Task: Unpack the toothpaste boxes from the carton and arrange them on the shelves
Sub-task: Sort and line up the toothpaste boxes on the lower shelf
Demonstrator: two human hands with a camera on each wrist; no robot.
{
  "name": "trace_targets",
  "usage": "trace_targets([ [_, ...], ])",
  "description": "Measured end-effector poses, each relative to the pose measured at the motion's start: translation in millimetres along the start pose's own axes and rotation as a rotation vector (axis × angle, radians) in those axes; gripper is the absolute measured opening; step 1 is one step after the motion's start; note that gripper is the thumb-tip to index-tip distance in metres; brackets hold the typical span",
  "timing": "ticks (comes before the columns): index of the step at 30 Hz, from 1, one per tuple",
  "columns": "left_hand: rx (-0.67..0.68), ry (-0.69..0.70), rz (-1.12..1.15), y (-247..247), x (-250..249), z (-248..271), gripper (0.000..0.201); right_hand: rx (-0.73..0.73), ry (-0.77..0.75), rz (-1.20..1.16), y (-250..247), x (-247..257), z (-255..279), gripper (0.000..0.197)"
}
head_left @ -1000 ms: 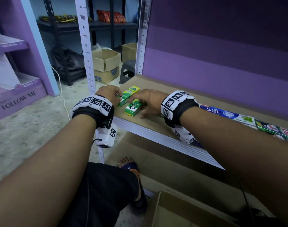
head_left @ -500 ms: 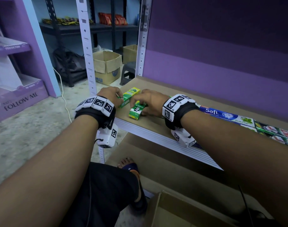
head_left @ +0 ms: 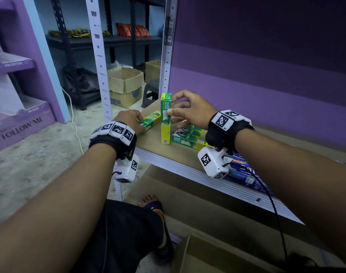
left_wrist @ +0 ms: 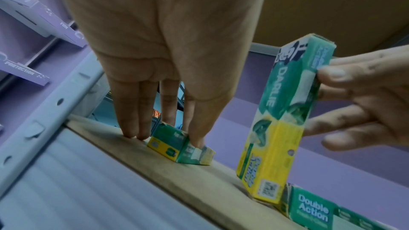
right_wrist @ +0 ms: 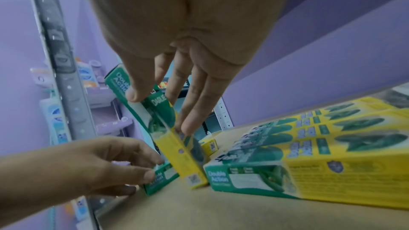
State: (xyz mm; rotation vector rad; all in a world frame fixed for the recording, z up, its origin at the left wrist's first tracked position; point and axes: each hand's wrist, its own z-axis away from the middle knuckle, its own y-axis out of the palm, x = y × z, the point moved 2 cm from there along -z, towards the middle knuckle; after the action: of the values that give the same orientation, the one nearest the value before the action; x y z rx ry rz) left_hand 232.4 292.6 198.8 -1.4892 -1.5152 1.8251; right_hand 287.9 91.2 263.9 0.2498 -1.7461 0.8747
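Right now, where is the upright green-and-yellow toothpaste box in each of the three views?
Head: upright toothpaste box centre, standing on the shelf, pinched by the right hand.
Left wrist: right of centre.
Right wrist: centre-left, tilted in frame.
Shared landmark: the flat stack of boxes beside its base.

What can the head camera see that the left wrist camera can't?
Only the head view shows both wristbands, the blue boxes at the shelf's front edge, the open carton below and the person's foot. Only the left wrist view shows the left hand's fingertips pressing the lying box. Both show the right hand pinching the upright box, its lower end on the shelf beside the flat green boxes.
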Motion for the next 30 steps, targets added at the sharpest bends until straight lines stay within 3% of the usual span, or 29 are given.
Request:
trace_targets([
  [7, -0.012, -0.016, 0.017, 4.8, 0.1, -3.4, 0.042, 0.000, 0.014, 0.074, -0.7, -3.5, 7.1, 0.046],
  [19, -0.099, -0.072, 0.231, 3.3, -7.6, -0.3, 0.038, -0.006, 0.004, 0.344, 0.2, -14.0, 20.8, 0.047],
  [30, -0.126, 0.005, 0.403, -8.2, -16.3, 5.8, 0.037, 0.115, 0.008, 0.960, -20.1, -16.4, 25.2, 0.055],
])
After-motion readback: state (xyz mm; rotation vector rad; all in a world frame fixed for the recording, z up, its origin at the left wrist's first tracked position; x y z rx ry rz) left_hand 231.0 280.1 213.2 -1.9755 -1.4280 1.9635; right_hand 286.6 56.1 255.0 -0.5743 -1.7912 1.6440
